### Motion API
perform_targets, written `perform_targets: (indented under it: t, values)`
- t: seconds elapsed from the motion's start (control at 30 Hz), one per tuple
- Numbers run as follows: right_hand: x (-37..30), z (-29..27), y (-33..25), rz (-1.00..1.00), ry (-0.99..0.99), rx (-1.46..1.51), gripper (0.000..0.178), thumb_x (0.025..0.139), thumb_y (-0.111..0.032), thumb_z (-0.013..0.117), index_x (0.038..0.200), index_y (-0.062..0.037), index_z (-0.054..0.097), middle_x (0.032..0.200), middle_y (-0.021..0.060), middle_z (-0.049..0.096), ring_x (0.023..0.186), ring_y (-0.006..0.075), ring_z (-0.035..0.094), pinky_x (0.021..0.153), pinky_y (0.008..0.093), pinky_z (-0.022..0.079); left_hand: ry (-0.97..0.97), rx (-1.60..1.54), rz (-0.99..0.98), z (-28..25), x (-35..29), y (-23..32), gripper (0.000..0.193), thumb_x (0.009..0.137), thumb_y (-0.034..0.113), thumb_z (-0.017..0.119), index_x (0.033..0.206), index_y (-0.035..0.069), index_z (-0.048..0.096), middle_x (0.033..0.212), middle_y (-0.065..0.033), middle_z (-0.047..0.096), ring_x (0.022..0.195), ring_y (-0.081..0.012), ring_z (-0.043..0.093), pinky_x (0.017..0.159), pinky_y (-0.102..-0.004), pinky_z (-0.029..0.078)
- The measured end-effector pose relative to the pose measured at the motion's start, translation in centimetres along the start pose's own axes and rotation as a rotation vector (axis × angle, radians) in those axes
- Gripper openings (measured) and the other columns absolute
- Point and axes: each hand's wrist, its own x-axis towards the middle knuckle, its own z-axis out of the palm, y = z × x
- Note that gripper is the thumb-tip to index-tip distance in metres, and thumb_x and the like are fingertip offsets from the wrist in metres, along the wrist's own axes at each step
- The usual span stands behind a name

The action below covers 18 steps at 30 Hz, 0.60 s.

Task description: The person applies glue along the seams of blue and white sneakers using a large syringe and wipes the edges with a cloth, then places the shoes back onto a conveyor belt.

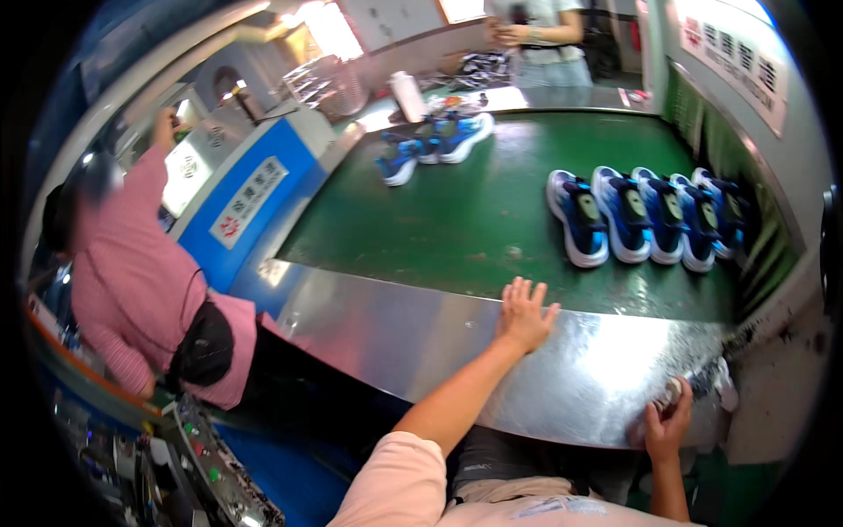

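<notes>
We had our left hand [524, 314] lying flat and open on the shiny metal plate [421, 338], fingers spread, right at the plate's far edge where it met the green conveyor belt [457, 220]. Nothing was in that hand, it just rested palm down on the steel.

Our right hand [669, 422] was down at the plate's near right corner, fingers curled around a small pale thing [674, 391] that sat at the edge there. Too small and blurry to say what it was, honestly, and we couldn't tell how firmly the hand gripped it.

Beyond the plate, on the belt's right side, a row of five blue sneakers with white soles [645, 215] stood side by side, touching or nearly so, well apart from both hands. Farther up the belt, toward its left far corner, a loose bunch of more blue sneakers [435, 142] sat together, with a white cylinder-shaped container [408, 97] just behind them.

Left of the plate, a co-worker in a pink top [132, 281] stood with a black pouch at the waist, one arm raised to a blue and white machine [241, 198] beside the belt. Another person in a light shirt [544, 35] stood past the belt's far end, hands held together in front of them.
</notes>
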Motion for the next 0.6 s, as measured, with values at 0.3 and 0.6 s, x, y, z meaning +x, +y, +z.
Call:
perform_targets:
  t: [0.3,0.6]
  values:
    - [0.0,1.4,0.4,-0.121,0.036,0.069,0.054,0.069,-0.004,0.062,0.117,-0.0019,0.038,0.095,0.0069,0.048,0.081,0.0133,0.047,0.07,0.0243,0.04,-0.002,0.002,0.033,-0.6,0.1,-1.4,0.042,0.078,0.034,0.052,0.107,0.003,0.052,0.109,-0.0161,0.051,0.109,-0.0304,0.042,0.096,-0.0411,0.027]
    - [-0.5,1.3,0.0,-0.074,0.052,-0.008,0.055,0.067,-0.008,0.067,0.115,-0.0052,0.04,0.083,0.0039,0.048,0.059,0.0081,0.041,0.05,0.0204,0.036,-0.085,-0.027,0.016,-1.7,0.2,-1.5,0.041,0.079,0.036,0.05,0.103,0.003,0.054,0.112,-0.0159,0.049,0.112,-0.0294,0.039,0.097,-0.0407,0.024]
